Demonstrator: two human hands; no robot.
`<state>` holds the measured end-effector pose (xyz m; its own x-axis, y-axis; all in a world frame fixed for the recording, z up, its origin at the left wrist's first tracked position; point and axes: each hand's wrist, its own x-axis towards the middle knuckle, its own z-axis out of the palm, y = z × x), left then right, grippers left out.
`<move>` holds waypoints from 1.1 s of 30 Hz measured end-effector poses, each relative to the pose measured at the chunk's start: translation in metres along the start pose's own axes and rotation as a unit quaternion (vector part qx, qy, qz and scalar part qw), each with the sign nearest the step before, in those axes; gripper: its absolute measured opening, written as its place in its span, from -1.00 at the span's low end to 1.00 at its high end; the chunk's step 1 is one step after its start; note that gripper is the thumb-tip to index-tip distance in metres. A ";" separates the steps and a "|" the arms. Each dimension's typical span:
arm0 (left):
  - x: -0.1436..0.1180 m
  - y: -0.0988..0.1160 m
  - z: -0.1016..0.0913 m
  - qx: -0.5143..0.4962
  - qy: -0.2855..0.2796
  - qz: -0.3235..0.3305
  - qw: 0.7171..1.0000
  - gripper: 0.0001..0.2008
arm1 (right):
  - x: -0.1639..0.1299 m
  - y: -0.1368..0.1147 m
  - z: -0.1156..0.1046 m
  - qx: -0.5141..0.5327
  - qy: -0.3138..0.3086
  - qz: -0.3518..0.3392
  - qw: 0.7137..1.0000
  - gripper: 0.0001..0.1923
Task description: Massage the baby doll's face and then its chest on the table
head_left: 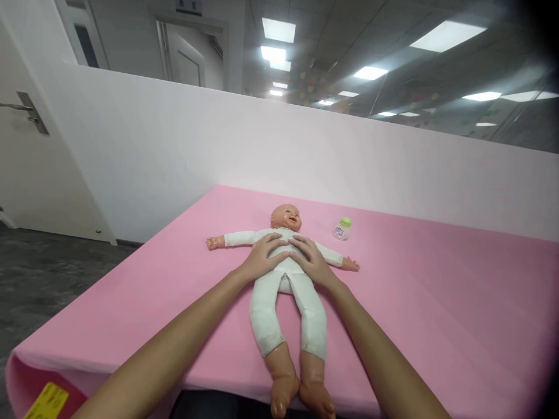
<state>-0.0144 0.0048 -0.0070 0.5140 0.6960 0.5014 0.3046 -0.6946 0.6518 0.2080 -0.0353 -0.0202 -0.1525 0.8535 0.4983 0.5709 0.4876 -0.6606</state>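
Observation:
A baby doll (285,284) with a white cloth body lies on its back, its head toward the wall and its feet over the near table edge. Both its arms are spread out sideways. My left hand (264,256) rests on the left side of the doll's chest, fingers stretched and spread. On the other side of the chest lies my right hand (311,259), likewise flat with fingers apart. The two thumbs come close together over the middle of the belly. A small clear bottle (342,230) with a green cap stands to the right of the doll's head.
Pink cloth (437,291) covers the table. A low white wall (371,157) runs along its far side. At the lower left a yellow label (47,401) hangs by the cloth's edge. A door (39,145) with a metal handle is at the far left.

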 end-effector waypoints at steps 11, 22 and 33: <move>0.000 -0.002 0.001 -0.010 0.003 -0.003 1.000 -0.61 | 0.000 -0.002 -0.001 0.007 -0.002 0.009 1.000 -0.55; 0.001 0.000 0.001 -0.006 0.005 -0.007 1.000 -0.61 | 0.001 0.003 0.001 0.003 0.007 -0.008 1.000 -0.56; 0.001 0.001 0.001 0.002 0.004 -0.006 1.000 -0.61 | 0.001 0.002 0.001 -0.003 0.007 -0.010 1.000 -0.57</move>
<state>-0.0131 0.0045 -0.0069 0.5035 0.7061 0.4980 0.3143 -0.6865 0.6557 0.2083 -0.0331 -0.0218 -0.1530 0.8414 0.5183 0.5720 0.5031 -0.6479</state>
